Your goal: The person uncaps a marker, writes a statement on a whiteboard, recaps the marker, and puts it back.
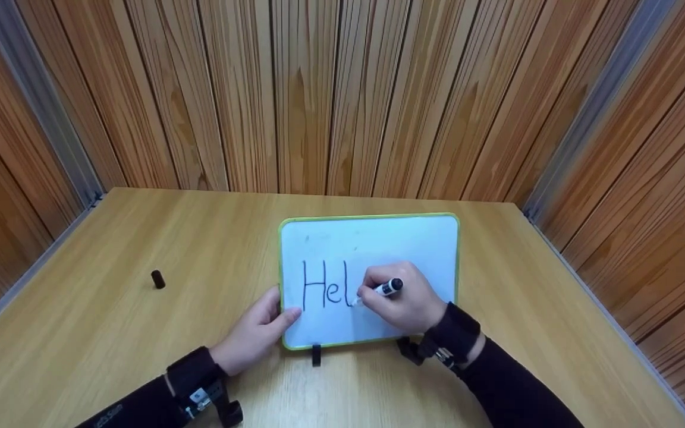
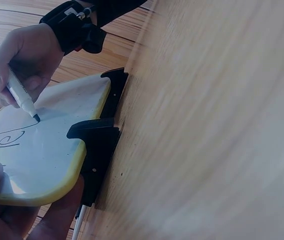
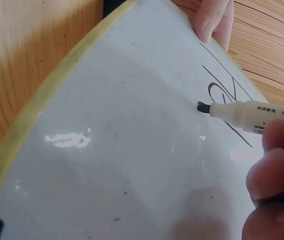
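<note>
A whiteboard [image 1: 330, 238] with a yellow-green rim leans on a black stand [image 2: 99, 155]. Dark strokes on it read "Hel" in the head view. My left hand [image 1: 253, 333] grips the board's left edge, thumb on the front and fingers behind. With my right hand [image 1: 405, 297] I hold a white marker [image 1: 387, 288], its black tip at or very near the foot of the "l". The marker's tip [image 3: 204, 107] is uncapped in the right wrist view. Part of the board's right side is hidden behind my right hand.
A black marker cap [image 1: 158, 279] lies on the wooden table [image 1: 211, 238], well left of the board. Wood-panelled walls [image 1: 307, 101] rise behind the table and on both sides. Each wrist wears a black strap with a small device.
</note>
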Motion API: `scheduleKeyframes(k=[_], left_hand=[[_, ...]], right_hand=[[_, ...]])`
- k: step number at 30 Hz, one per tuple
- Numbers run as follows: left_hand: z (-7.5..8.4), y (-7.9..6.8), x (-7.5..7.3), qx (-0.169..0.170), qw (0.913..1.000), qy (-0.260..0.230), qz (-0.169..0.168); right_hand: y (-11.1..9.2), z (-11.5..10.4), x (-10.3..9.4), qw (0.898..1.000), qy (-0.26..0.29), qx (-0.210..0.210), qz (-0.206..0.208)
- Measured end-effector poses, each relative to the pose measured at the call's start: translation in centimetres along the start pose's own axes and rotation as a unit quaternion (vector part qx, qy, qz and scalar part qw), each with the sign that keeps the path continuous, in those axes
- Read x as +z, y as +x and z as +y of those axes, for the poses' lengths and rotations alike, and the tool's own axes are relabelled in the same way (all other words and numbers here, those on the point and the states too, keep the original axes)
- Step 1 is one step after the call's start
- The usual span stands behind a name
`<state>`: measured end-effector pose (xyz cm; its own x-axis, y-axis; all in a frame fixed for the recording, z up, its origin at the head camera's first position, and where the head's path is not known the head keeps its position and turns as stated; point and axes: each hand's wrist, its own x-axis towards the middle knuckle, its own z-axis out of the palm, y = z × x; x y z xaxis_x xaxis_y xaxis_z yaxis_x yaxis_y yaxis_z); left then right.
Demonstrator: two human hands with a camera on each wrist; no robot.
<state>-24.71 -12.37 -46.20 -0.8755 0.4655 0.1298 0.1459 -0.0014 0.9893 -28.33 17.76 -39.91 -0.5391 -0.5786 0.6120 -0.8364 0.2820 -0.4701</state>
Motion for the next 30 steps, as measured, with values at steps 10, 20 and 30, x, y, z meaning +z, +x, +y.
scheduleKeyframes(k=[10, 20, 30], left_hand=[[0.07, 0.01, -0.02, -0.003, 1.0000, 0.007, 0.005], [-0.10, -0.02, -0.11, -0.006, 0.9999, 0.011, 0.009], [-0.37, 0.19, 0.05, 0.009, 0.9999, 0.007, 0.006]], right_hand=[[0.28, -0.07, -0.74, 0.995, 0.019, -0.029, 0.089], [0.56, 0.21, -1.04, 0.990, -0.010, -0.049, 0.132], [0.66, 0.45, -0.95, 0.988, -0.014, -0.066, 0.136]])
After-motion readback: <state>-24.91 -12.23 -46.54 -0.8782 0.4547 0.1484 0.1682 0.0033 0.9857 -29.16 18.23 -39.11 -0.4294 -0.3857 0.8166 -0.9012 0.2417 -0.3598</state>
